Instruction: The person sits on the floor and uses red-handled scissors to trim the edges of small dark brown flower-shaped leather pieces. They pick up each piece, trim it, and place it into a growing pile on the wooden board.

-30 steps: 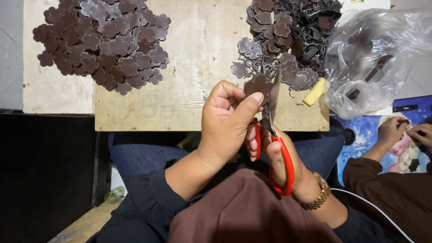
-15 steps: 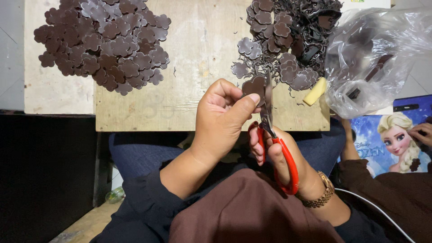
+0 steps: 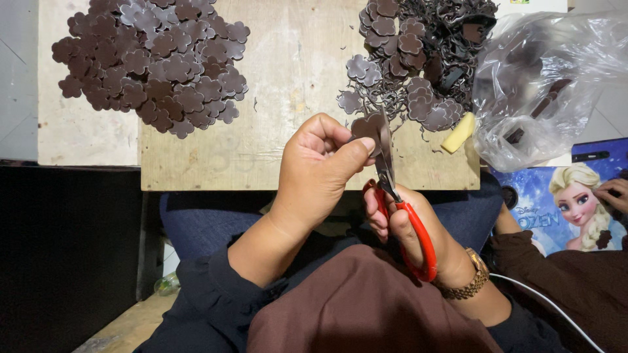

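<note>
My left hand [image 3: 317,167] pinches a brown flower-shaped piece [image 3: 365,125] between thumb and fingers above the near edge of the wooden board [image 3: 294,65]. My right hand [image 3: 412,229] grips red-handled scissors [image 3: 396,196], whose blades point up and meet the edge of that piece. A large heap of trimmed brown flower pieces [image 3: 154,62] lies at the board's far left. A second heap of flower pieces mixed with thin dark offcuts [image 3: 418,59] lies at the far right.
A clear plastic bag [image 3: 549,85] with dark contents sits at the right of the board. A yellow block [image 3: 458,133] lies beside it. Another person's hand [image 3: 615,193] rests on a blue picture book [image 3: 569,196] at the far right.
My hands have stayed in place, with the scissors working at the flower piece's edge. The other person's hand at the right has drawn back toward the frame edge, uncovering the picture book.
</note>
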